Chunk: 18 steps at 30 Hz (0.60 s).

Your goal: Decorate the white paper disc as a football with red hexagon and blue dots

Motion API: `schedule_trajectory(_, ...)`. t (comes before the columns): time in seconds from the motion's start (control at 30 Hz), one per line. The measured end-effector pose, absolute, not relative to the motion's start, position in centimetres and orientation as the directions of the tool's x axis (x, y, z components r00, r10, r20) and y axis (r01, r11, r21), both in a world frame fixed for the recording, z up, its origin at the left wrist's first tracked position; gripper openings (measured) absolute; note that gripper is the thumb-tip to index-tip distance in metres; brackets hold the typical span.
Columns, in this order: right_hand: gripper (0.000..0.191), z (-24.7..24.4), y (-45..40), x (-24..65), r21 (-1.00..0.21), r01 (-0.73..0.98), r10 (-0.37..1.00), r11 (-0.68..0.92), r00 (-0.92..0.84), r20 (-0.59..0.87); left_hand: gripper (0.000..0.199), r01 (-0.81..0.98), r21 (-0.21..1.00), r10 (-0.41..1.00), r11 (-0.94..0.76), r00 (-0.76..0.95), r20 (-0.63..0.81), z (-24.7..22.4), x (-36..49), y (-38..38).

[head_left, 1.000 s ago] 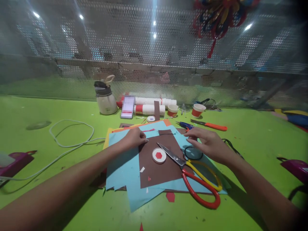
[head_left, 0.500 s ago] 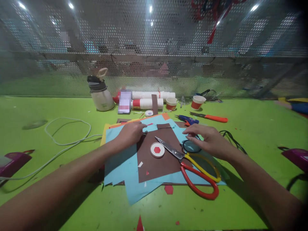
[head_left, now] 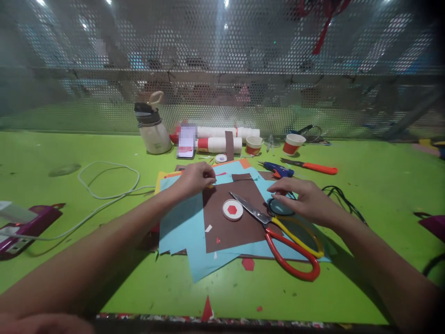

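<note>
My left hand (head_left: 196,178) is over the upper part of the blue paper (head_left: 181,218), its thumb and fingertips curled close together around something too small to make out. My right hand (head_left: 301,197) hovers by the right side of the papers, fingers apart and holding nothing. Between the hands lies brown paper (head_left: 222,229), bearing a round white disc with a red hexagon (head_left: 232,210). Scissors (head_left: 267,222) with one red and one yellow handle rest partly open, blades pointing up-left, beside the disc. A black cable loop (head_left: 269,207) lies under my right fingertips.
Behind the papers stand a bottle (head_left: 153,130), a phone (head_left: 187,141), stacked paper cups (head_left: 219,145) and two single cups (head_left: 294,144). A blue glue gun (head_left: 278,169) and an orange-handled knife (head_left: 320,168) lie right. A power strip (head_left: 31,227) with a white cable sits left.
The camera view has shifted, and the table's front edge now shows. My left fingers have curled in slightly near the top of the papers. My right hand has stayed nearly still.
</note>
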State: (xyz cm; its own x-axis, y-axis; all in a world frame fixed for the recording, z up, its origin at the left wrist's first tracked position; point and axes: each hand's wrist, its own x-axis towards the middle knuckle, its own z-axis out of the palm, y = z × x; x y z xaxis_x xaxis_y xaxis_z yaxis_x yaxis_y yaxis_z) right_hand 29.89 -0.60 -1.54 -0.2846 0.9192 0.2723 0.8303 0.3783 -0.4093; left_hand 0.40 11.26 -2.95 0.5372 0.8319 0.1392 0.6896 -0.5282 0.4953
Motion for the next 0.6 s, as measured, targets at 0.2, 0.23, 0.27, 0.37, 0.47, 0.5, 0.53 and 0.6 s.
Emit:
schedule_trajectory(0.2, 0.026, -1.5, -0.8, 30.0, -0.404, 0.833, 0.92, 0.379, -0.291, 0.263, 0.03, 0.663, 0.462, 0.773, -0.589, 0.629, 0.083, -6.7, 0.8, 12.1)
schedule_trajectory(0.23, 0.026, -1.5, -0.9, 30.1, -0.405, 0.833, 0.92, 0.378, -0.289, 0.265, 0.03, 0.656, 0.467, 0.768, -0.593, 0.636, 0.081, -6.9, 0.6, 12.1)
schedule_trajectory(0.27, 0.026, -1.4, -0.9, 30.1, -0.407, 0.832, 0.92, 0.377, -0.287, 0.266, 0.03, 0.647, 0.477, 0.762, -0.595, 0.643, 0.078, -6.8, 0.4, 12.1)
schedule_trajectory(0.37, 0.025, -1.3, -0.9, 30.2, -0.426, 0.823, 0.922, 0.376, -0.286, 0.261, 0.028, 0.617, 0.531, 0.757, -0.582, 0.649, 0.075, -5.2, -0.6, 12.8)
schedule_trajectory(0.47, 0.024, -1.3, -1.0, 30.2, -0.439, 0.819, 0.925, 0.37, -0.278, 0.26, 0.018, 0.577, 0.619, 0.79, -0.532, 0.602, 0.118, -2.3, -2.0, 13.3)
schedule_trajectory(0.5, 0.024, -1.3, -1.0, 30.2, -0.44, 0.819, 0.925, 0.37, -0.278, 0.261, 0.013, 0.555, 0.652, 0.8, -0.517, 0.584, 0.138, -1.2, -2.5, 13.1)
schedule_trajectory(0.53, 0.024, -1.2, -1.0, 30.2, -0.44, 0.818, 0.924, 0.37, -0.278, 0.261, 0.011, 0.529, 0.682, 0.809, -0.505, 0.567, 0.159, -0.2, -3.1, 12.7)
schedule_trajectory(0.6, 0.024, -1.2, -1.1, 30.0, -0.446, 0.813, 0.923, 0.375, -0.283, 0.26, 0.01, 0.481, 0.73, 0.81, -0.486, 0.562, 0.169, 1.3, -4.0, 10.9)
